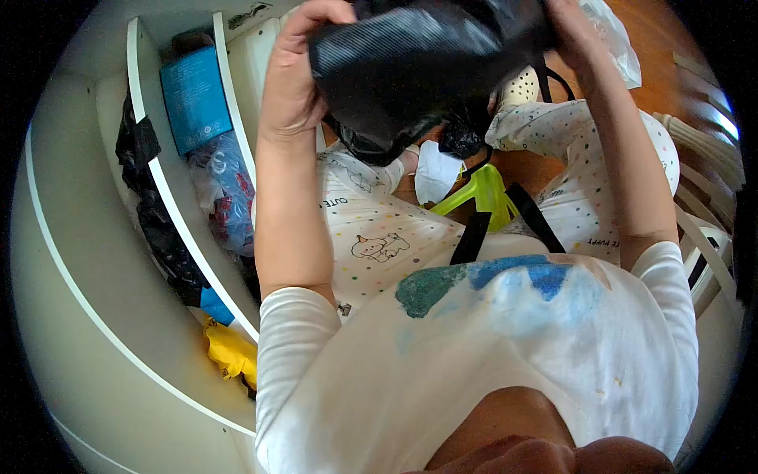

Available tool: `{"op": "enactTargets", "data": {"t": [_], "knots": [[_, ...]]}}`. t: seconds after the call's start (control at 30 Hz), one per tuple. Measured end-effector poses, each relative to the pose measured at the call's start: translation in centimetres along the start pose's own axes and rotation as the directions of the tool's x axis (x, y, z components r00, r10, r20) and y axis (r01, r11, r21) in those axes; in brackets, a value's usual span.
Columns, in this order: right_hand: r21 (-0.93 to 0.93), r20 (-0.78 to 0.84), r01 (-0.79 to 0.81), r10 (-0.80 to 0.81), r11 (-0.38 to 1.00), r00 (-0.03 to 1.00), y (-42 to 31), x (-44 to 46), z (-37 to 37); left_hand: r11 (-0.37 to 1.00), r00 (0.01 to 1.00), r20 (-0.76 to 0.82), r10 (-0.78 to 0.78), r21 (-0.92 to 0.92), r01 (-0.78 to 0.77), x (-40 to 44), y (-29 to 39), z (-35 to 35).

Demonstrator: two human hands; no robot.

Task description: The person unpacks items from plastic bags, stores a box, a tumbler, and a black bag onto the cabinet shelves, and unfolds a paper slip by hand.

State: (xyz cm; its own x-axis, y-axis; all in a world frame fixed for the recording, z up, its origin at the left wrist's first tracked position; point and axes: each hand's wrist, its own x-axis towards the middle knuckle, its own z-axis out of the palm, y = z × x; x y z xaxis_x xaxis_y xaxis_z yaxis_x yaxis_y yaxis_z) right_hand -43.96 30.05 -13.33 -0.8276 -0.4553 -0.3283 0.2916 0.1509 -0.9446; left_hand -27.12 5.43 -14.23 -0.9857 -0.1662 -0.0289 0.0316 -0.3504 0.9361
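Note:
A black bag [403, 71] with a shiny woven surface is held up between my two hands at the top of the view. My left hand [296, 71] grips its left side, fingers bent over the edge. On the opposite side my right hand [572, 39] holds the bag, its fingers mostly hidden behind the dark material. Black straps [537, 217] hang over my lap, beside a bright yellow-green object [485, 197]. Below the bag are a crumpled black plastic piece [462, 138] and a white piece [437, 170].
At the left, open white drawers [185, 225] hold a blue box [196, 99], clear plastic bags [225, 189], black bags [166, 237] and a yellow bag [230, 349]. A white plastic bag [620, 43] lies on the wooden floor [659, 79]. A chair [699, 186] stands at the right.

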Motion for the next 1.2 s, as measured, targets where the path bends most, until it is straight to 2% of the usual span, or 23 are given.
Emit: {"op": "enactTargets", "data": {"t": [0.03, 0.07, 0.1, 0.17, 0.23, 0.3, 0.33, 0.37, 0.43, 0.5, 0.53, 0.57, 0.6, 0.63, 0.7, 0.77, 0.8, 0.9, 0.93, 1.0, 1.03, 1.07, 1.2], "knots": [[0.074, 0.005, -0.120, 0.120, 0.990, 0.993, -0.7, -0.8, 1.4, 0.998, 0.999, 0.027, -0.027, 0.061, 0.025, 0.1, -1.1, -1.0], [0.144, 0.168, -0.025, 0.001, 0.989, 0.986, 1.4, -0.3, 1.3, 0.994, 0.977, 0.212, 0.013, -0.112, 0.011, -0.3, 1.3, 1.3], [0.248, 0.282, -0.145, 0.072, 0.958, 0.957, 3.0, -0.1, 1.0, 0.960, 0.920, 0.389, 0.053, -0.275, 0.060, -0.6, 3.9, 3.7], [0.174, 0.343, -0.335, 0.262, 0.926, 0.902, 8.8, 0.9, -3.1, 0.995, 0.931, 0.363, -0.038, 0.101, 0.001, -1.0, 3.5, 3.8], [0.102, 0.361, -0.313, 0.258, 0.944, 0.896, 8.3, 0.4, -2.6, 0.983, 0.922, 0.380, -0.067, 0.184, -0.005, -1.3, 3.6, 3.8], [0.117, 0.522, -0.386, 0.274, 0.915, 0.808, 6.2, 0.0, -2.0, 0.957, 0.932, 0.310, -0.189, 0.271, 0.104, -1.6, 3.8, 4.1], [0.118, 0.536, -0.170, 0.081, 0.978, 0.840, 4.9, -0.9, -1.4, 0.960, 0.952, 0.268, -0.148, 0.272, 0.073, -1.7, 3.6, 4.1], [0.116, 0.539, -0.166, 0.079, 0.979, 0.839, 3.4, -1.3, -0.8, 0.960, 0.953, 0.266, -0.144, 0.273, 0.069, -1.6, 3.5, 4.2], [-0.156, 0.498, -0.047, 0.120, 0.987, 0.859, 1.3, -1.5, -0.3, 0.974, 0.993, 0.116, 0.009, 0.224, -0.035, -1.4, 3.5, 4.4], [0.038, 0.394, -0.115, 0.091, 0.993, 0.915, 1.9, 0.9, -2.4, 0.960, 0.991, 0.125, 0.053, 0.267, -0.085, -0.5, 2.2, 2.4], [0.418, 0.372, -0.310, 0.150, 0.854, 0.916, 2.1, 2.6, -4.4, 0.942, 0.996, -0.024, 0.082, 0.327, -0.069, -0.1, 1.8, 1.8], [0.580, 0.369, -0.359, 0.157, 0.731, 0.916, 0.0, 2.0, -4.0, 0.923, 0.978, -0.173, 0.115, 0.383, -0.041, 0.0, 1.6, 1.5], [0.718, 0.365, -0.390, 0.164, 0.576, 0.916, -2.2, 1.4, -3.6, 0.982, 0.952, -0.270, -0.142, 0.080, 0.169, 0.3, 3.1, 2.5], [0.718, 0.350, -0.342, 0.110, 0.606, 0.930, -6.1, -1.1, -1.0, 0.982, 0.953, -0.266, -0.143, 0.080, 0.169, 0.2, 2.9, 2.6], [0.780, 0.318, -0.314, 0.088, 0.541, 0.944, -6.5, -1.1, -0.9, 0.957, 1.000, -0.006, 0.019, 0.288, -0.017, 0.6, 2.7, 3.3], [0.768, 0.262, -0.300, 0.150, 0.565, 0.953, -5.8, -1.4, -0.3, 0.953, 0.993, 0.014, -0.115, 0.284, 0.106, 0.2, 2.7, 4.9], [0.746, 0.434, -0.395, 0.058, 0.536, 0.899, -5.8, -2.1, 0.7, 0.950, 0.993, -0.001, -0.120, 0.289, 0.115, 0.2, 2.1, 4.7], [0.661, 0.602, -0.529, 0.044, 0.532, 0.797, -4.8, -3.1, 2.2, 0.950, 0.999, -0.038, 0.000, 0.311, 0.012, 1.0, 1.5, 2.8], [0.677, 0.598, -0.533, 0.042, 0.507, 0.800, -5.1, -3.9, 2.8, 0.961, 0.995, -0.063, 0.073, 0.272, -0.054, 1.1, 1.5, 2.5], [0.680, 0.659, -0.589, -0.011, 0.435, 0.752, -5.8, -5.1, 3.6, 0.986, 0.997, -0.073, -0.009, -0.168, -0.003, 0.6, 2.9, 4.1], [0.657, 0.674, -0.611, 0.018, 0.443, 0.738, -6.1, -5.5, 4.0, 0.920, 0.999, 0.045, -0.009, -0.392, 0.026, 0.4, 3.1, 4.1], [0.647, 0.716, -0.653, -0.021, 0.394, 0.697, -6.2, -6.2, 4.7, 0.853, 0.997, -0.031, -0.074, -0.519, 0.047, 0.5, 3.3, 4.7], [0.665, 0.725, -0.658, -0.096, 0.354, 0.682, -6.7, -6.6, 5.9, 0.720, 0.976, -0.009, -0.219, -0.677, 0.156, -1.9, 1.7, 7.6]]}}
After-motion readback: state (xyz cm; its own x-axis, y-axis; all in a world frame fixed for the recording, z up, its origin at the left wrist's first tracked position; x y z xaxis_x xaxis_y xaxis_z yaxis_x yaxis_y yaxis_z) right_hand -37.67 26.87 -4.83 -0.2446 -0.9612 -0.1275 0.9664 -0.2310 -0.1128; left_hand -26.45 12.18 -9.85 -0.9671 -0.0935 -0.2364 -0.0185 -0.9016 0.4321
